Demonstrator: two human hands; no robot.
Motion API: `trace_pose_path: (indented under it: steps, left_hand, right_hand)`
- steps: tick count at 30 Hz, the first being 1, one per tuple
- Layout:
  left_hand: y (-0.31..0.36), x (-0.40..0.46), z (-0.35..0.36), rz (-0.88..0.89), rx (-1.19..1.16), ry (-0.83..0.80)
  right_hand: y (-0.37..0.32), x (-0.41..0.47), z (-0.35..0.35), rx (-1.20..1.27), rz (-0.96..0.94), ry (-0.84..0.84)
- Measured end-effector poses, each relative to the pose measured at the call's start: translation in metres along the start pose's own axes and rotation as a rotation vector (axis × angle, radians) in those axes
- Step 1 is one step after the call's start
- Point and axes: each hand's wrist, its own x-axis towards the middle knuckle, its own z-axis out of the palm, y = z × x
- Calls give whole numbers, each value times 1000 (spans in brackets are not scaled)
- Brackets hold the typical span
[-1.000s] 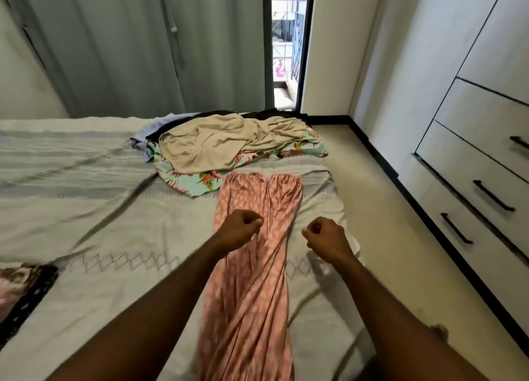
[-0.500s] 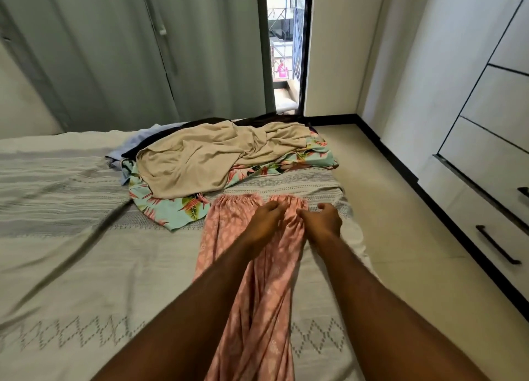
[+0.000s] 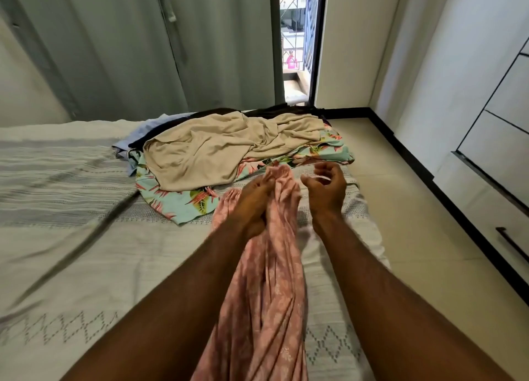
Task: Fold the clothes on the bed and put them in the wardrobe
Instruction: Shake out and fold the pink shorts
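On the grey patterned bed [image 3: 86, 237], the long pink printed garment [image 3: 266, 309] lies lengthwise, being folded. The left hand [image 3: 254, 206] grips its bunched far end; the right hand [image 3: 325, 190] hovers loosely curled, empty, and should probably take the other corner.

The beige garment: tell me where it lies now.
In the head view the beige garment lies atop the pile at the bed's far end, spread over the floral cloth, just beyond the left hand.
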Motion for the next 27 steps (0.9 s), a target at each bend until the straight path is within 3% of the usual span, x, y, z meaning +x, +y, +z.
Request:
trace_pose_path:
  steps: [1,4,7,9,11,15,19,25,27]
  left_hand:
    - [8,0,-3,-15,-39,-16]
    - [36,-4,-17,-99,-72,-70]
    - [58,-1,-39,-111,-23,-114]
    - [70,6,-51,-87,28,-86]
    - [73,15,-65,-87,146,28]
    - [36,32,-106,-85,652,311]
    - [3,57,-132,-9,691,433]
    - [-17,76,-140,129,735,576]
    - [-18,73,-141,172,758,594]
  right_hand:
    - [0,-1,1,47,72,-30]
    - [1,-5,4,205,471,-458]
    - [-7,-9,16,276,510,-714]
    - [-15,-6,34,320,414,-664]
    - [-14,0,53,188,357,-505]
    - [27,1,58,-609,235,-455]
    - [54,5,52,-563,311,-364]
    - [70,5,51,-577,192,-319]
    - [70,-3,47,-333,266,-361]
